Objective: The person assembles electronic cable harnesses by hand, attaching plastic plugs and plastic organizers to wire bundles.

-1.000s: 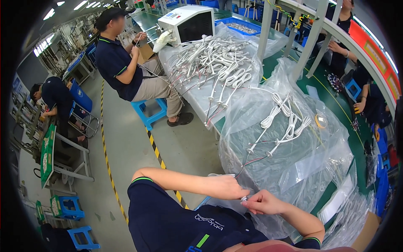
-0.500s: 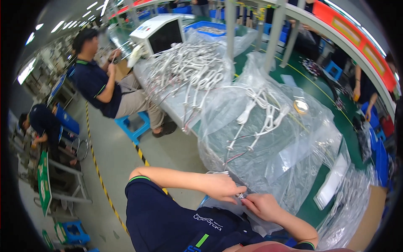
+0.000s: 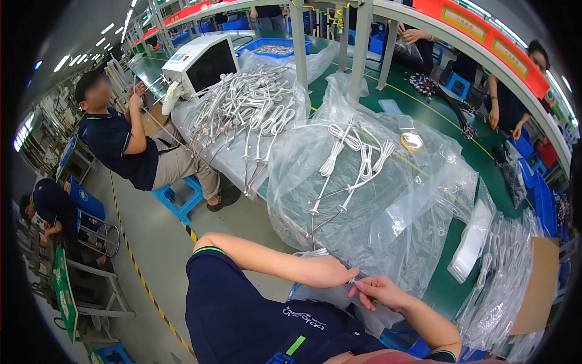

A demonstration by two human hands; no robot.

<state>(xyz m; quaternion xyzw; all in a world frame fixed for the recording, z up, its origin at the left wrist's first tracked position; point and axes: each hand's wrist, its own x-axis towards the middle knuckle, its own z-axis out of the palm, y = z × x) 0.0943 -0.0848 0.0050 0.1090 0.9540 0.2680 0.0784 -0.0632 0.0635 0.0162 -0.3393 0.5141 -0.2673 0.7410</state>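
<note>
My left hand [image 3: 331, 272] is closed, its fingertips mostly hidden behind the back of the hand. Against it, my right hand [image 3: 383, 292] pinches with thumb and forefinger while its other fingers curl loosely. A small pale piece [image 3: 353, 280] shows between the two hands, too small to make out. White cable [image 3: 315, 252] shows beside my left wrist at the table edge. Beyond my hands, coiled white cables [image 3: 365, 162] with thin dark and red wire ends lie on clear plastic sheeting [image 3: 291, 206] over the green table.
A large heap of white cables [image 3: 242, 109] lies farther left, before a white machine [image 3: 200, 64]. A co-worker [image 3: 118, 133] sits there on a blue stool [image 3: 179, 200]. A tape roll [image 3: 411, 141], flat plastic bags [image 3: 471, 242], bagged cables [image 3: 497, 273] and cardboard [image 3: 536, 285] are to the right.
My view has shifted, so the table scene sits farther left. My right hand's fingers have loosened and spread somewhat; my left hand has turned slightly. The seated co-worker's hands have risen.
</note>
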